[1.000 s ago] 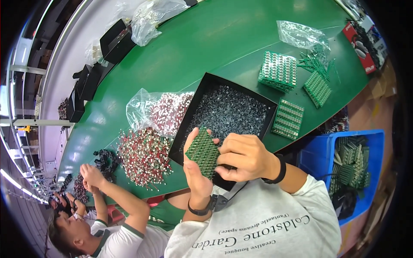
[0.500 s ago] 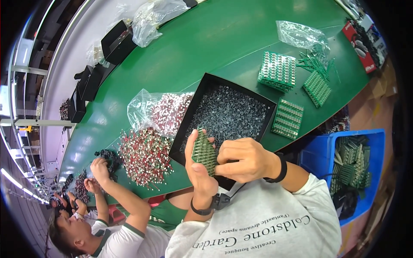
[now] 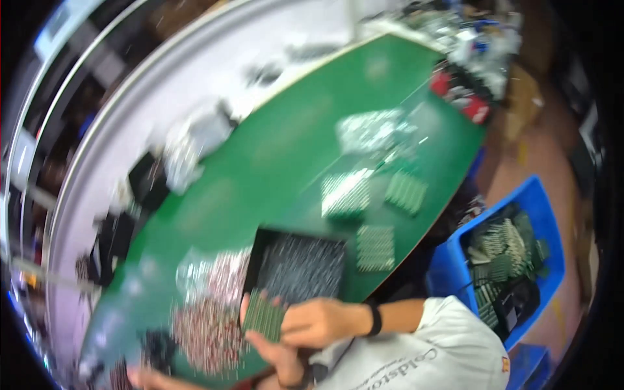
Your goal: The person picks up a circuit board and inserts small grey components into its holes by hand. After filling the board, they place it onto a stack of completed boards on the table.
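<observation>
A green table (image 3: 260, 162) carries a black tray (image 3: 299, 266), green circuit boards (image 3: 346, 193) and clear bags (image 3: 367, 130).

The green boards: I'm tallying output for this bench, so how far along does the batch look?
Done, apparently: three filled green boards lie on the green table, right of the black tray. In hand: one green board, gripped by the left hand and right hand. Left: a heap of red-and-silver parts, and more boards in the blue bin. The picture is blurred, so counts are rough.
</observation>
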The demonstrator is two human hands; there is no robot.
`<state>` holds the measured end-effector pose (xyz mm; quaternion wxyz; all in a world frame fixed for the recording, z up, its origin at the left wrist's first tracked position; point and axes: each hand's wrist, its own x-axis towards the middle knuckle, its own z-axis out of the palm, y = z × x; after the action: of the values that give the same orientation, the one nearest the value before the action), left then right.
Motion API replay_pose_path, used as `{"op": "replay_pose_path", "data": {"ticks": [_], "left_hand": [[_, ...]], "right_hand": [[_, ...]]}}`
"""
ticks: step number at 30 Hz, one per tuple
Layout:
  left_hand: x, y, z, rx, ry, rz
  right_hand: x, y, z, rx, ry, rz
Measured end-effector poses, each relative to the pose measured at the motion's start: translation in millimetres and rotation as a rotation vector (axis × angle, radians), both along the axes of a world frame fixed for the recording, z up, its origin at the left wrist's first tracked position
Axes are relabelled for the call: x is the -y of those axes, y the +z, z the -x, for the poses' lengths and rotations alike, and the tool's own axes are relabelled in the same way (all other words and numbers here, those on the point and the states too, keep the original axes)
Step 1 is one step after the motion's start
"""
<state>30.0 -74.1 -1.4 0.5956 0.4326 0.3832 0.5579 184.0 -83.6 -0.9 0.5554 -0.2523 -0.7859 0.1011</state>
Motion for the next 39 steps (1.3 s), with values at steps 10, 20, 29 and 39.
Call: {"op": "replay_pose_path", "data": {"ticks": [10, 20, 29, 39], "left_hand": [[-7.2, -1.2, 0.2, -0.122, -0.067, -0.068], [-21.0, -3.6, -0.7, -0.108, -0.107, -0.076], [-25.2, -7.4, 2.6, -0.104, -0.130, -0.074], [-31.5, -13.3, 5.5, -0.083, -0.144, -0.073]], "right_hand": [[9.9, -5.1, 2.4, -0.064, 0.024, 0.048], [7.7, -7.4, 5.4, 0.005, -0.037, 0.070], [7.5, -10.8, 2.7, 0.004, -0.040, 0.025], [2.0, -1.9, -2.7, 0.029, 0.004, 0.047]]}}
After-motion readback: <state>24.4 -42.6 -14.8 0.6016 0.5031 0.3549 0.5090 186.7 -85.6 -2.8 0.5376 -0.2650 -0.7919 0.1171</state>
